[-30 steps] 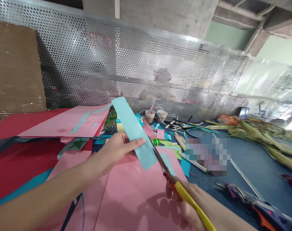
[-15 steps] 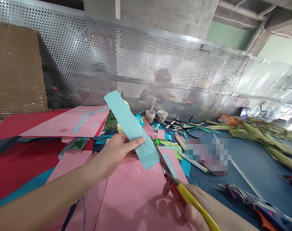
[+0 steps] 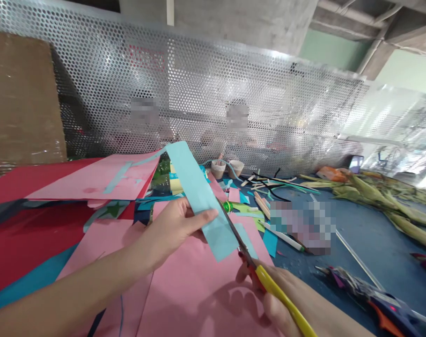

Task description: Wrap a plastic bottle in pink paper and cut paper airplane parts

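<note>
My left hand (image 3: 176, 224) pinches a long light-blue paper strip (image 3: 199, 196), holding it tilted above the pink sheets. My right hand (image 3: 286, 304) grips yellow-handled scissors (image 3: 265, 276) at the lower right. The scissors' blades (image 3: 234, 231) lie along the strip's right edge, near its lower end. A large pink paper sheet (image 3: 195, 290) lies on the table under both hands.
Red (image 3: 26, 234) and pink (image 3: 104, 178) sheets pile up at the left. Paper scraps, sticks, small cups (image 3: 227, 168) and a green-capped bottle (image 3: 228, 206) lie behind. A glue gun (image 3: 374, 295) lies at the right, green husks (image 3: 385, 201) beyond. A perforated metal screen (image 3: 234, 93) backs the table, people behind it.
The blue strip has swung slightly and dropped lower along the scissors' blades. My left hand shifted a little down and right. My right hand with the scissors stayed nearly in place.
</note>
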Tool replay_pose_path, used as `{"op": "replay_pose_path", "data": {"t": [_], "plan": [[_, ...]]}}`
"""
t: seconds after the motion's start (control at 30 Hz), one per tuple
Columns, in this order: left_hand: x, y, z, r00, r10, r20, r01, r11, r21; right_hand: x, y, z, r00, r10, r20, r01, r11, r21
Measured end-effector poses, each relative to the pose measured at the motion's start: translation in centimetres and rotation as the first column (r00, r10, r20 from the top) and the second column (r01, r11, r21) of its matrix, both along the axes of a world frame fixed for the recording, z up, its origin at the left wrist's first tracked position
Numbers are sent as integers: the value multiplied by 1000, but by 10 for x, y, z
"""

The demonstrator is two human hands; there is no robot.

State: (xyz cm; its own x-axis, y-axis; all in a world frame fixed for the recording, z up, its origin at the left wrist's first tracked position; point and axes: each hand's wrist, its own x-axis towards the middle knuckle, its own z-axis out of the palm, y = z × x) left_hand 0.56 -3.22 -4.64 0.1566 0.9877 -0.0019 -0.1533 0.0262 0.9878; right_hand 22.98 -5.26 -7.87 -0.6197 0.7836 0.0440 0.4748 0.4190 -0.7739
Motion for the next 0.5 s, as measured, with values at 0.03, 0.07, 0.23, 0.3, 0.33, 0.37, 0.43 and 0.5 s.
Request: {"op": "replay_pose_path", "data": {"t": [0.03,0.07,0.23,0.3,0.33,0.37,0.43,0.5], "plan": [[1,-1,-1,1000,0,-19,0,1000,0,0,0,1,1000,-5,-2,5,1000,-30],[1,-2,-1,999,-1,-42,1,1000,0,0,0,3,1000,-5,-3,5,998,-64],[4,-6,-3,994,9,-107,-8,1000,8,0,0,9,1000,7,1,-7,995,-104],[5,-6,-3,995,19,-95,-18,1000,16,-1,-1,9,1000,-2,0,2,995,-98],[5,-6,-3,996,22,-90,-20,1000,15,-2,-1,9,1000,-5,-7,5,995,-101],[5,-7,-3,996,21,-85,-20,1000,12,-2,-2,9,1000,-6,-18,5,994,-106],[5,-7,-2,997,10,-80,-10,1000,3,-4,-2,8,999,-4,-46,-1,994,-113],[5,-7,-2,997,3,-77,-3,1000,-3,-6,-3,8,998,-1,-63,-6,995,-102]]}}
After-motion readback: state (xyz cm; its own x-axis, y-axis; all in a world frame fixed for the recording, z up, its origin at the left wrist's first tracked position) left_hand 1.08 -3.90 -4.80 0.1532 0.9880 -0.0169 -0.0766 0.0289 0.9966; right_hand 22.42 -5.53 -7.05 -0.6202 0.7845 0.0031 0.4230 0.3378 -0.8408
